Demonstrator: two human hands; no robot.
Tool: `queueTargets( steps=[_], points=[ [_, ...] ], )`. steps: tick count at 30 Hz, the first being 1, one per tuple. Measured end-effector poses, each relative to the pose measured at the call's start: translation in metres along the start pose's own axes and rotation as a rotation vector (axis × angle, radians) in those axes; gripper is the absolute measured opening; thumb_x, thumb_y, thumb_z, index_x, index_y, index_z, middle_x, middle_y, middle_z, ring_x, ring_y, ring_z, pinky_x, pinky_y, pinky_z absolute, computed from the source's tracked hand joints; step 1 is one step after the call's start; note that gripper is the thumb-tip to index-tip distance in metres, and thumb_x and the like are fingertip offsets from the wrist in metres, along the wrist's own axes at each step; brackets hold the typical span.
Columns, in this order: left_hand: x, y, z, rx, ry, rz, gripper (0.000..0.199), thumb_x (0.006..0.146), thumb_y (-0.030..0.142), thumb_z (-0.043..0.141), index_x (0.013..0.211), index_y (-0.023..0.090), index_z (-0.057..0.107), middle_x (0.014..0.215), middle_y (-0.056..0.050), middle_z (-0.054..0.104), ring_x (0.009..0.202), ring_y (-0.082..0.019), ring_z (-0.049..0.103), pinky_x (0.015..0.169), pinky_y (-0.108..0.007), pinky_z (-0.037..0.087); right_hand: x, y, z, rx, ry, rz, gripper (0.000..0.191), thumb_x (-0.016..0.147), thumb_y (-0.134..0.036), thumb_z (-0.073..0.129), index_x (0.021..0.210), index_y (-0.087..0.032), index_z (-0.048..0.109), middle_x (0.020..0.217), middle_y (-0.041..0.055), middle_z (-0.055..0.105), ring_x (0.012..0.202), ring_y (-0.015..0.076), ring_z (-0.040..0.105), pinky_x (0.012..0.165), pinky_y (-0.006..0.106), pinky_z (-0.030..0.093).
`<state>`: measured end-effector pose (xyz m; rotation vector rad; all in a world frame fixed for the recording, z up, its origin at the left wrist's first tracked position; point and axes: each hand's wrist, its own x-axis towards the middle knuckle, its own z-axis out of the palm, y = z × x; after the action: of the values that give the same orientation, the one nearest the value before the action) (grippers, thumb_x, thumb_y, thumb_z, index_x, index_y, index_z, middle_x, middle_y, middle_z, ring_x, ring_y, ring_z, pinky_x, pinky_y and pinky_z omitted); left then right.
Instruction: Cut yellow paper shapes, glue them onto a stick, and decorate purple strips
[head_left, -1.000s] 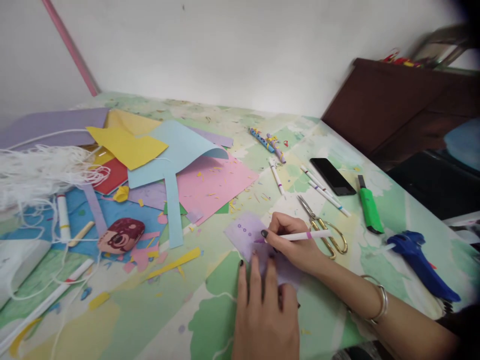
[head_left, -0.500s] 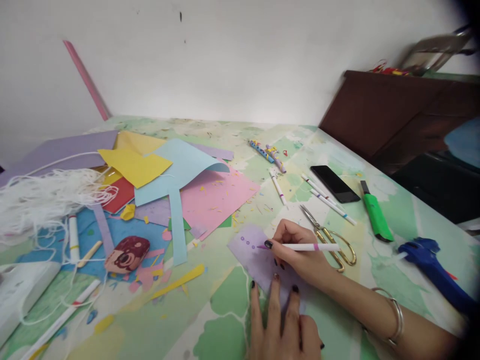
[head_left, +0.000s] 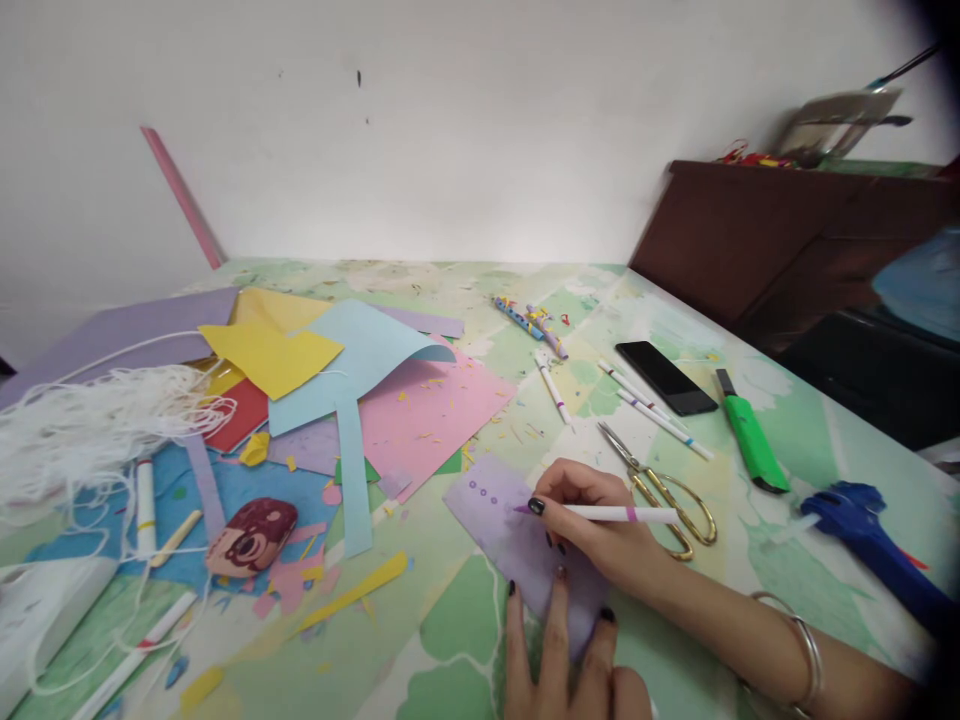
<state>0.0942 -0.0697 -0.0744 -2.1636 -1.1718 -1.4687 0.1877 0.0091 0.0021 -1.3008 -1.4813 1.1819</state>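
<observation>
A purple felt-tip pen (head_left: 607, 513) is pinched in my right hand (head_left: 592, 510), its tip at the surface of a light purple paper strip (head_left: 517, 545). Three small purple rings are drawn in a row near the far left end of that strip. My left hand (head_left: 566, 650) lies with its fingers spread, fingertips on the strip's near side. Beyond my right hand, gold-handled scissors (head_left: 660, 490) rest on the table, partly hidden by the hand.
To the left are coloured paper sheets (head_left: 330, 350), tangled white string (head_left: 112, 420), a dark red bear-faced case (head_left: 251, 537) and a white power strip (head_left: 52, 610). Right of my hands lie a phone (head_left: 666, 377), a green cutter (head_left: 754, 440), a blue glue gun (head_left: 877, 550) and several pens (head_left: 652, 405).
The view has tilted up slightly. The strip has shifted a little left under my hands, and the pen tip now sits farther right of the drawn rings.
</observation>
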Motion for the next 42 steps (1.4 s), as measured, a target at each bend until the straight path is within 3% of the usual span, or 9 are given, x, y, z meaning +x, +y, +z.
queueTargets(
  steps=[8,13,15,20,29,37,42],
  points=[
    [0.009,-0.003,-0.004,-0.064,0.005,-0.017,0.025,0.082,0.019,0.048,0.057,0.020,0.044,0.073,-0.002,0.069,0.090,-0.022,0.067,0.106,-0.054,0.031,0.002,0.003,-0.004,-0.017,-0.033,-0.027,0.007,0.077,-0.023,0.062,0.083,-0.018,0.063,0.068,-0.0004,0.058,0.059,0.0099,0.049,0.050,0.020,0.036],
    [0.023,-0.012,-0.018,-0.019,-0.163,-0.102,0.018,0.075,0.001,0.045,0.068,0.018,0.050,0.105,-0.010,0.068,0.111,-0.027,0.058,0.096,-0.045,0.046,0.008,0.003,-0.005,0.038,-0.050,-0.013,0.009,0.079,-0.020,0.058,0.087,-0.018,0.059,0.073,-0.0008,0.055,0.060,0.0088,0.047,0.051,0.019,0.036],
    [0.024,-0.013,-0.019,0.023,-0.185,-0.167,0.018,0.075,-0.001,0.046,0.073,0.015,0.053,0.110,-0.014,0.066,0.114,-0.031,0.055,0.092,-0.045,0.048,0.010,0.005,-0.004,0.053,-0.071,0.004,0.005,0.081,-0.021,0.055,0.086,-0.017,0.056,0.070,-0.0019,0.052,0.058,0.0084,0.046,0.052,0.020,0.036],
    [0.020,-0.003,-0.011,0.014,-0.104,-0.339,0.021,0.082,0.001,0.040,0.074,0.012,0.055,0.103,-0.015,0.067,0.110,-0.031,0.057,0.092,-0.050,0.046,0.017,0.009,0.000,-0.051,-0.123,-0.060,0.009,0.084,-0.026,0.054,0.082,-0.018,0.052,0.061,-0.0035,0.048,0.053,0.0084,0.042,0.049,0.021,0.033],
    [0.023,0.000,-0.012,-0.003,-0.129,-0.382,0.024,0.086,0.005,0.038,0.073,0.012,0.057,0.106,-0.016,0.065,0.113,-0.032,0.054,0.092,-0.052,0.045,0.033,0.002,0.015,-0.161,-0.151,-0.107,0.013,0.079,-0.018,0.054,0.070,-0.019,0.044,0.057,-0.0063,0.041,0.051,0.0073,0.034,0.047,0.021,0.027],
    [0.027,-0.001,-0.020,-0.023,-0.266,-0.448,0.023,0.085,0.002,0.037,0.070,0.013,0.052,0.115,-0.017,0.061,0.119,-0.034,0.050,0.089,-0.053,0.048,0.032,0.007,0.016,-0.249,-0.100,-0.241,0.013,0.078,-0.015,0.053,0.068,-0.019,0.046,0.058,-0.0052,0.042,0.052,0.0074,0.034,0.047,0.022,0.028],
    [0.030,0.002,-0.023,0.011,-0.304,-0.477,0.020,0.081,0.000,0.042,0.070,0.013,0.051,0.121,-0.020,0.056,0.121,-0.035,0.047,0.088,-0.055,0.049,0.030,0.006,0.016,-0.286,-0.086,-0.235,0.013,0.077,-0.014,0.052,0.067,-0.019,0.045,0.058,-0.0049,0.044,0.052,0.0077,0.035,0.048,0.022,0.029]
  ],
)
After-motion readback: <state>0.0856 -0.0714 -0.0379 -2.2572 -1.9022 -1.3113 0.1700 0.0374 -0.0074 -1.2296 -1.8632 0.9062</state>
